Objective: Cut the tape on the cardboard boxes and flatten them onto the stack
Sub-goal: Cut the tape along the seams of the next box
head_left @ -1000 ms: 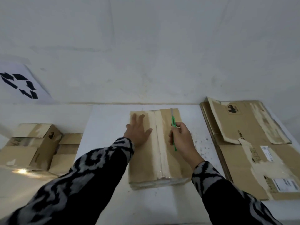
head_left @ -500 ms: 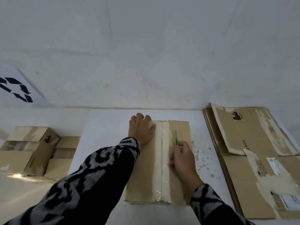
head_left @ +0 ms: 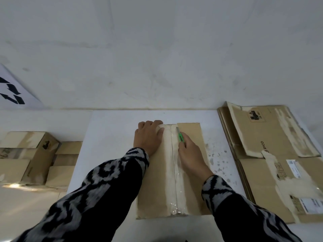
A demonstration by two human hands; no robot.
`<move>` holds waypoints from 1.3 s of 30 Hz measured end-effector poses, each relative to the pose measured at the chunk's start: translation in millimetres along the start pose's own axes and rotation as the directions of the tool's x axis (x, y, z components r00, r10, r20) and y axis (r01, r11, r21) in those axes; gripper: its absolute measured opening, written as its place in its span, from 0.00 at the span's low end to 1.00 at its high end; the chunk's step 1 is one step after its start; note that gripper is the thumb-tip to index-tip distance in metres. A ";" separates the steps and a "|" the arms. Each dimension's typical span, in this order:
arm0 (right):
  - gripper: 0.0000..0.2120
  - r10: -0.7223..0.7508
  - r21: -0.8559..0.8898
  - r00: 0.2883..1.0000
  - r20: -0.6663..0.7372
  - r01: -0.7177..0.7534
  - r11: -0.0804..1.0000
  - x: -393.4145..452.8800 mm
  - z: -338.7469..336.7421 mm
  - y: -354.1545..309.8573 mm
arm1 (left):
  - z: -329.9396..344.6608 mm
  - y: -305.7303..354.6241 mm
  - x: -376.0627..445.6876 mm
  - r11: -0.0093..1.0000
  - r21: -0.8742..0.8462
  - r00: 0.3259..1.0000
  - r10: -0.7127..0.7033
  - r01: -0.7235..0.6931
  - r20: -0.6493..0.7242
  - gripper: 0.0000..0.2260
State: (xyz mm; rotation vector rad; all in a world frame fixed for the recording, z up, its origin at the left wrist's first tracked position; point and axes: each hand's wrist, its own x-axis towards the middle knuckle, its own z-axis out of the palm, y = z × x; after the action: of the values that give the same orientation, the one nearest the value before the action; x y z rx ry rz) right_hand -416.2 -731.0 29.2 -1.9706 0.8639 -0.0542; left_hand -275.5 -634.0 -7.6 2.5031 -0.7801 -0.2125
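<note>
Taped cardboard box [head_left: 157,180] lies centre on the white desk [head_left: 108,130], tape strip [head_left: 172,172] running lengthwise along its top seam. Left hand [head_left: 148,137] rests on the box's far left corner, fingers curled over the far edge. Right hand [head_left: 190,156] grips a green cutter [head_left: 180,136], fingers wrapped around the handle, tip at the far end of the tape. Stack of flattened boxes [head_left: 272,165] lies at right; readable print "PICO" and "UN 3481", plus white shipping labels too blurred to read. Unopened boxes [head_left: 33,154] sit at left. Sheet with black recycling arrows [head_left: 12,95] on the wall.
</note>
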 end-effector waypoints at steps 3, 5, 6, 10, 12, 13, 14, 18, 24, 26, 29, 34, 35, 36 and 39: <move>0.22 0.008 -0.028 1.000 -0.030 -0.009 1.000 -0.7 3.5 1.2 | 2.4 -4.2 0.4 0.997 -0.073 0.999 0.013 -0.016 -0.041 0.15; 0.20 0.022 -0.062 0.999 -0.041 -0.025 0.998 0.4 5.8 -3.0 | 3.4 -5.7 1.5 0.992 -0.123 0.999 0.005 -0.011 -0.044 0.15; 0.19 0.030 -0.082 0.998 -0.048 -0.034 0.996 0.6 7.3 -5.7 | 3.5 -6.0 2.0 0.990 -0.139 0.999 -0.002 -0.004 -0.039 0.14; 0.20 0.039 -0.166 0.996 -0.082 -0.053 0.985 -0.7 13.6 -13.1 | 2.2 -6.2 2.1 0.988 -0.152 1.000 0.010 -0.013 -0.018 0.14; 0.21 0.037 -0.212 0.995 -0.096 -0.057 0.976 -1.2 16.2 -14.2 | 1.0 -5.6 2.3 0.987 -0.158 1.000 0.015 -0.015 -0.003 0.14; 0.21 0.038 -0.228 0.994 -0.102 -0.060 0.972 -0.7 17.6 -14.5 | 0.4 -5.5 2.6 0.986 -0.164 1.000 0.010 -0.008 0.007 0.14; 0.22 0.039 -0.241 0.993 -0.107 -0.064 0.969 -0.2 18.6 -14.7 | -0.3 -4.6 2.5 0.986 -0.169 1.000 0.002 0.000 0.015 0.14; 0.23 0.042 -0.292 0.993 -0.114 -0.074 0.953 -0.6 21.3 -17.0 | -2.1 -3.4 0.7 0.984 -0.178 1.000 -0.012 0.017 0.027 0.14; 0.23 0.045 -0.339 0.988 -0.145 -0.092 0.936 0.9 26.6 -18.6 | -4.0 -2.8 0.3 0.982 -0.188 0.999 -0.007 0.014 0.038 0.14; 0.23 0.045 -0.341 0.987 -0.157 -0.097 0.935 0.6 29.1 -18.4 | -4.4 -2.9 -0.3 0.981 -0.196 0.999 -0.007 0.014 0.036 0.14; 0.23 0.042 -0.347 0.985 -0.167 -0.098 0.933 0.9 31.1 -19.7 | -4.6 -3.1 0.0 0.979 -0.205 0.999 -0.014 0.021 0.035 0.14; 0.24 0.050 -0.359 0.984 -0.172 -0.110 0.927 2.0 33.2 -23.2 | -5.3 -2.4 -0.6 0.979 -0.205 0.999 -0.007 0.014 0.037 0.14; 0.24 0.051 -0.362 0.984 -0.172 -0.111 0.926 2.6 33.7 -23.9 | -5.3 -2.5 -0.4 0.979 -0.204 0.999 -0.007 0.014 0.037 0.14; 0.24 0.048 -0.368 0.984 -0.172 -0.109 0.924 3.0 34.0 -24.9 | -5.4 -2.8 -0.2 0.979 -0.205 0.999 -0.008 0.016 0.038 0.14; 0.24 0.045 -0.382 0.984 -0.173 -0.109 0.918 5.0 34.1 -27.2 | -4.6 -3.3 0.2 0.977 -0.214 0.999 -0.011 0.018 0.036 0.14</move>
State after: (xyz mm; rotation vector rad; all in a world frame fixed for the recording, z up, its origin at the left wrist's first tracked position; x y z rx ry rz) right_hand -384.9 -700.2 30.2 -2.3254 1.1267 0.0070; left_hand -272.3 -629.8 -5.4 2.3074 -0.7125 -0.3289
